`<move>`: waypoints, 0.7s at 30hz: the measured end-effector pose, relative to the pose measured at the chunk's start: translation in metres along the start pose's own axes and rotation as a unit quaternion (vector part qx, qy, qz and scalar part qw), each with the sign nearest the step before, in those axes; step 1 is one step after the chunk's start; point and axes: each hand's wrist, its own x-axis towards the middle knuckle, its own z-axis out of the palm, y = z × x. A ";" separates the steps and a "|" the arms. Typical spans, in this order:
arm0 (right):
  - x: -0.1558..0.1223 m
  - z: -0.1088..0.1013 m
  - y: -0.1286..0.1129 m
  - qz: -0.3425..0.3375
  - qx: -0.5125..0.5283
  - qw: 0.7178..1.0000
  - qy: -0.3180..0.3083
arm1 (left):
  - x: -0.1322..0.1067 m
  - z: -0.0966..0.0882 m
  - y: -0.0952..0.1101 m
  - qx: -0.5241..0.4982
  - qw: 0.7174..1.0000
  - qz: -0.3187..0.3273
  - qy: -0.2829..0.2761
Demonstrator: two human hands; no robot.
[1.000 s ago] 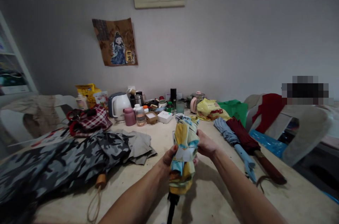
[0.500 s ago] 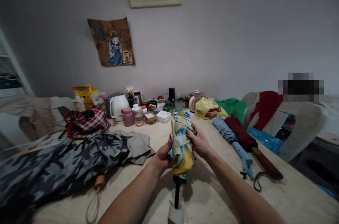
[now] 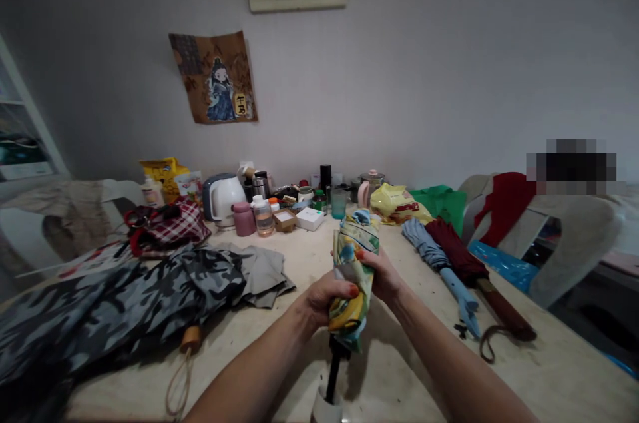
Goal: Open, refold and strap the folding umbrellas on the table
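Observation:
A patterned umbrella (image 3: 352, 246) in yellow, green and blue is folded into a bundle, its black shaft and pale handle pointing toward me. My left hand (image 3: 324, 300) is closed round the lower left of the cloth, thumb lying across the front. Higher up, my right hand (image 3: 383, 273) grips the right side of the same cloth; its fingers are partly hidden behind the bundle. To the left lies a grey camouflage umbrella (image 3: 150, 310) with a wooden handle end and a cord loop. On the right are a light blue umbrella (image 3: 424, 246) and a dark red umbrella (image 3: 459, 253).
Along the back of the table (image 3: 279, 370) stand a white kettle (image 3: 227, 200), a pink jar (image 3: 243, 218), small boxes, bottles and a yellow bag (image 3: 399, 203). A checked cloth bag (image 3: 180, 230) lies at left. Chairs flank the table, and a blurred person's head appears at right.
The umbrella has turned and shifted slightly right, showing more of its patterned cloth. My left thumb has moved across its front, over the strap area. My right hand has moved slightly right.

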 end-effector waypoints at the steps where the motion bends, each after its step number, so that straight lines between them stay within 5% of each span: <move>1: -0.001 0.000 -0.001 -0.003 -0.002 1.000 0.007 | 0.001 -0.001 -0.002 -0.001 1.000 -0.010 -0.009; 5: 0.000 -0.001 -0.002 -0.027 -0.018 0.997 0.069 | 0.002 0.006 -0.008 0.010 0.999 -0.039 0.018; 9: 0.004 0.003 -0.009 -0.044 -0.012 0.994 0.100 | 0.002 0.022 -0.005 0.047 0.995 0.016 0.089; 15: 0.009 0.031 -0.056 -0.164 -0.183 0.969 0.009 | 0.010 0.025 0.017 0.151 0.960 0.195 0.129; 21: -0.001 0.030 -0.051 -0.175 -0.242 0.953 -0.051 | 0.012 -0.003 0.004 0.227 0.957 0.160 0.082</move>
